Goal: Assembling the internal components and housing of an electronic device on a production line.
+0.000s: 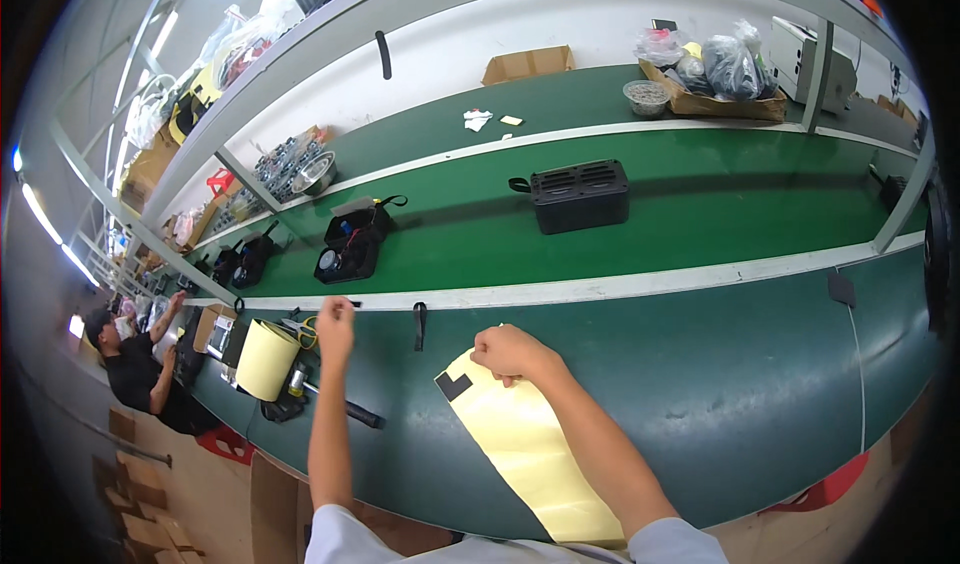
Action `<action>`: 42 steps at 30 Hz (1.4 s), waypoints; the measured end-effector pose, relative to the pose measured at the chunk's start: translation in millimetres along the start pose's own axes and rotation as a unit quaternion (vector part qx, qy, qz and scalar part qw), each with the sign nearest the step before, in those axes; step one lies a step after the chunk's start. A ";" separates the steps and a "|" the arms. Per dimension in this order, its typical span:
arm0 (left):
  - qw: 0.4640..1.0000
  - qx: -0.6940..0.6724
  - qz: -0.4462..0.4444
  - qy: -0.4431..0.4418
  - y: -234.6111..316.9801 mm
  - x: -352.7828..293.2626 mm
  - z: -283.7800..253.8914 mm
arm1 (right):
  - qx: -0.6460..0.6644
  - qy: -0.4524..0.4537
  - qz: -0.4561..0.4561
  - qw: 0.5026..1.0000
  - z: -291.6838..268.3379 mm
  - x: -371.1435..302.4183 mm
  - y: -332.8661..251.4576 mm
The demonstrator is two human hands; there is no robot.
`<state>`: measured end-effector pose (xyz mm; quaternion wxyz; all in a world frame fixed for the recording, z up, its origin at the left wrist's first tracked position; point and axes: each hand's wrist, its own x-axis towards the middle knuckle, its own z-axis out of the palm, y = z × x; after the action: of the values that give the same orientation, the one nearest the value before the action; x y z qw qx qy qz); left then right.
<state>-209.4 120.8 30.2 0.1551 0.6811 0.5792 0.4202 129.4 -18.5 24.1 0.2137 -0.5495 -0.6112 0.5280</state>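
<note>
A long strip of yellow backing paper (pixel 520 444) lies slantwise on the table in front of me, with a black patch (pixel 455 387) stuck near its far left corner. My right hand (pixel 510 354) is closed at the far end of the strip, fingers curled on the paper. Further left, my left hand (pixel 337 326) is raised near the white rail, fingertips pinched together. A small dark bit shows beside those fingertips; I cannot make out what they hold. Between the hands, further back, lies a short black strap (pixel 420 326).
Left of my left arm are a yellow paper roll (pixel 267 359), scissors (pixel 306 332) and a hammer (pixel 345 404). Beyond the rail, a black slotted box (pixel 580 196) and an opened black case (pixel 352 244) sit on the green belt (pixel 700 204). A co-worker (pixel 145 364) works at far left.
</note>
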 end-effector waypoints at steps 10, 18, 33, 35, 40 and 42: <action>0.962 -0.111 -0.229 0.100 -108.3 154.8 -64.6 | 0.063 -0.007 0.039 0.997 -4.0 3.3 -8.4; 0.978 -0.018 -0.206 0.024 -136.6 206.9 -18.2 | 0.074 0.014 0.078 0.994 -1.1 9.7 -12.0; 0.846 0.517 -0.012 0.128 -102.4 225.9 0.6 | 0.083 0.039 0.063 0.994 2.7 10.8 -6.9; 0.941 0.307 0.141 0.035 -85.0 235.0 9.3 | 0.088 0.032 0.053 0.994 1.8 10.8 -6.5; 0.878 0.367 0.229 -0.207 -62.0 237.8 43.0 | 0.084 0.031 0.038 0.995 0.8 10.7 -5.0; 0.862 0.392 0.243 -0.208 -62.9 236.6 49.7 | 0.088 0.032 0.042 0.995 0.4 10.9 -3.7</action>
<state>-219.1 369.7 49.5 -0.1150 0.8766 0.4663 0.0314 124.1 -8.3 23.8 0.2584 -0.5704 -0.5316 0.5703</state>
